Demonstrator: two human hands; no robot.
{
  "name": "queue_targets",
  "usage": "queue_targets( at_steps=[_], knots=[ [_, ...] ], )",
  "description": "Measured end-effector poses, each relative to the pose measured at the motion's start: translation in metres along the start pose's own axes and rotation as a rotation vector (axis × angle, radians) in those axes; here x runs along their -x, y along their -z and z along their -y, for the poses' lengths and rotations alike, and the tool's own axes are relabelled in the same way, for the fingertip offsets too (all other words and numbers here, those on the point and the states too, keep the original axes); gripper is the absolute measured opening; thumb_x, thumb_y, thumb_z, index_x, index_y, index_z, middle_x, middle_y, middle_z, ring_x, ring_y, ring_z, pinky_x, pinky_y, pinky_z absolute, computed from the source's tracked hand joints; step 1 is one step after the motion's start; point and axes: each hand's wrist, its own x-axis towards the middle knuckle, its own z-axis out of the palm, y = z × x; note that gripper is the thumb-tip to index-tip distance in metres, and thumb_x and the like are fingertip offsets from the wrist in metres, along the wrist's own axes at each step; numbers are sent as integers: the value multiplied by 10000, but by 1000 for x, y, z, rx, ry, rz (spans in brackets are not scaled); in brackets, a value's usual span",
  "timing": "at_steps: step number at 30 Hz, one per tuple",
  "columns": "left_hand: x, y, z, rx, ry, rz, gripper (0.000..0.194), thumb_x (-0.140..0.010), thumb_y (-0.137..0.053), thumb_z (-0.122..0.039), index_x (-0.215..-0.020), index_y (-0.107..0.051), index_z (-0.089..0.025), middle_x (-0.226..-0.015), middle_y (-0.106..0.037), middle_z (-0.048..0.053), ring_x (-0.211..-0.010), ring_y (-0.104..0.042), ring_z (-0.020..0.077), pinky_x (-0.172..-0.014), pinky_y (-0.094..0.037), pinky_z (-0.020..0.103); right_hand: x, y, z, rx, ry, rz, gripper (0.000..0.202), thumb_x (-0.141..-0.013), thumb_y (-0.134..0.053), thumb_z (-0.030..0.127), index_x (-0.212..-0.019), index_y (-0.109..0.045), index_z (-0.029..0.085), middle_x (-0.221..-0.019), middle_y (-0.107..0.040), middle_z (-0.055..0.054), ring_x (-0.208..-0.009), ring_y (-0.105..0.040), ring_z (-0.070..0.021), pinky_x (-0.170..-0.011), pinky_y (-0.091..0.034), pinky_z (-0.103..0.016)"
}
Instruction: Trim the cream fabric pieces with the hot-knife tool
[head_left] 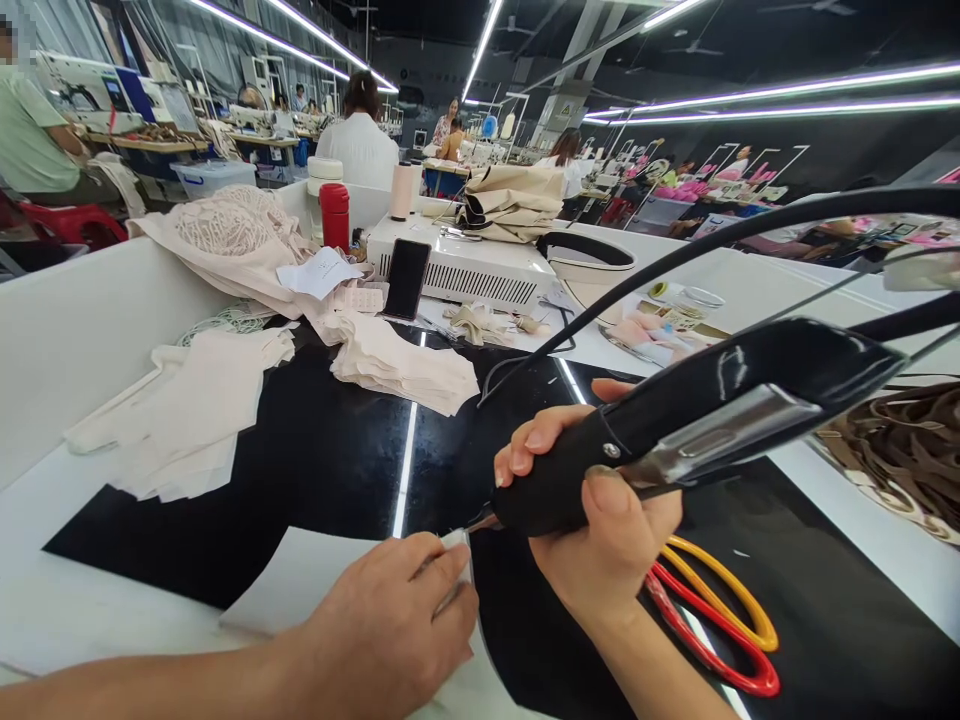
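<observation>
Black tool handle [675,425], glossy black table [330,450] — cream fabric pieces [405,365], red flask [334,214].
</observation>
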Motion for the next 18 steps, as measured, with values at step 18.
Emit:
queue_targets(
  at_steps=[18],
  knots=[
    [1, -4, -2, 17, 50, -40, 215, -1171, -599, -253, -1044, -735, -146, -1210, -832, 115, -997, -758, 199, -876, -577, 322, 5, -8, 2, -31, -19, 46, 464, -866, -955, 494, -1245, -738, 335, -806, -725, 40, -574, -612, -168, -460, -533, -285]
  ],
)
